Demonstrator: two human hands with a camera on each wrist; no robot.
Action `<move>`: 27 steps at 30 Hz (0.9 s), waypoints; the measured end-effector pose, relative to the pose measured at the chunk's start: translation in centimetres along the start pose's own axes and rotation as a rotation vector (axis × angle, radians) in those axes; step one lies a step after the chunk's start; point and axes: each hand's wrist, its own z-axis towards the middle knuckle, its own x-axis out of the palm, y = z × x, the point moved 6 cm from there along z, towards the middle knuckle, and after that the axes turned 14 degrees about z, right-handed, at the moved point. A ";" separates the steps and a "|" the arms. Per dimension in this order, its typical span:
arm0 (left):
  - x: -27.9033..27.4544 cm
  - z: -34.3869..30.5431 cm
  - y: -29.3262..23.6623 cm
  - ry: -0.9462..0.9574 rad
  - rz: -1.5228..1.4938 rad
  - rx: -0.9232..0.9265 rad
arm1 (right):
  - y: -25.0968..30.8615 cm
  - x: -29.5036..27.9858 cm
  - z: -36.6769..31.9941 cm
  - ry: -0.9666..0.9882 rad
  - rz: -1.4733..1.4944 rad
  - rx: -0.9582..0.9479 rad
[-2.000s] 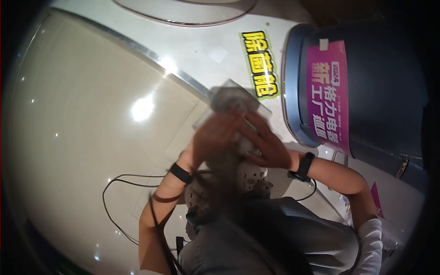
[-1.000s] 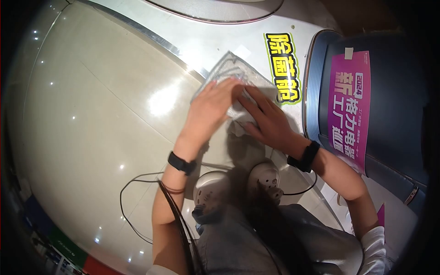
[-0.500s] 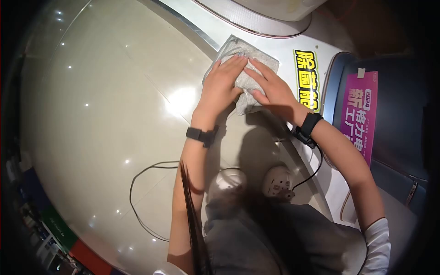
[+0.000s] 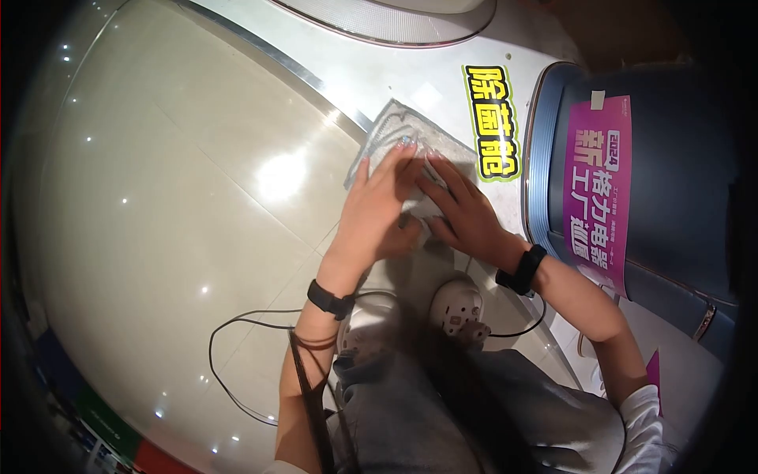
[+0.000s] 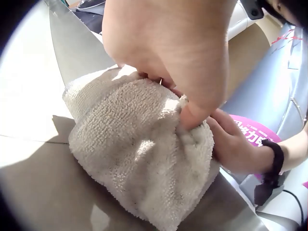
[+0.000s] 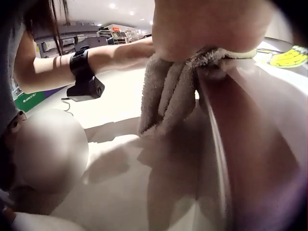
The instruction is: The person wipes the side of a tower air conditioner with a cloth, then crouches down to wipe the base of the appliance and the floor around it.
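Observation:
A grey terry cloth (image 4: 454, 146) lies bunched over the metal-trimmed edge of a white platform (image 4: 363, 59), in the head view. My left hand (image 4: 379, 197) presses on its left part with extended fingers, the thumb pointing right. Alongside, my right hand (image 4: 474, 217) lies on the cloth's right part, its fingers close to the left ones. In the left wrist view the cloth (image 5: 139, 139) is folded thickly below the left thumb, and its near corner droops. The right wrist view shows cloth folds (image 6: 166, 94) hanging beside the platform's edge under the right hand.
A yellow-and-black lettered sticker (image 4: 493, 122) is on the platform right of the cloth. Beyond it stands a dark blue appliance (image 4: 663, 158) with a magenta sign (image 4: 598, 189). A round white base (image 4: 395, 24) is at the back. Below are tiled floor (image 4: 181, 197), shoes (image 4: 458, 308) and a black cable (image 4: 229, 320).
The hands and cloth slid away from the body along the platform edge until half a second ago. Since then they have come partway back toward the body.

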 end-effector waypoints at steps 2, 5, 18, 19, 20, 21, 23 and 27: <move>0.0 0.6 1.1 -0.001 -0.014 -0.019 | 0.1 0.2 1.4 -0.001 -0.007 -0.018; -1.0 1.9 3.5 -0.078 -0.081 -0.085 | 0.0 1.0 4.6 -0.035 -0.085 -0.036; -4.2 6.2 14.2 -0.381 -0.063 -0.138 | 0.0 3.8 16.8 -0.235 -0.188 -0.169; -4.2 5.9 13.7 -0.384 -0.069 -0.143 | 0.1 3.5 16.6 -0.231 -0.194 -0.172; -4.2 5.5 13.1 -0.391 -0.075 -0.141 | 0.2 3.4 16.2 -0.194 -0.167 -0.183; -3.9 5.2 12.7 -0.379 -0.072 -0.180 | 0.3 3.1 15.7 -0.156 -0.143 -0.190; -3.3 4.6 11.3 -0.343 -0.056 -0.231 | 0.2 2.7 14.2 -0.130 -0.137 -0.184; -2.0 2.7 6.0 -0.262 0.019 -0.249 | -0.2 2.1 9.3 -0.061 -0.103 -0.123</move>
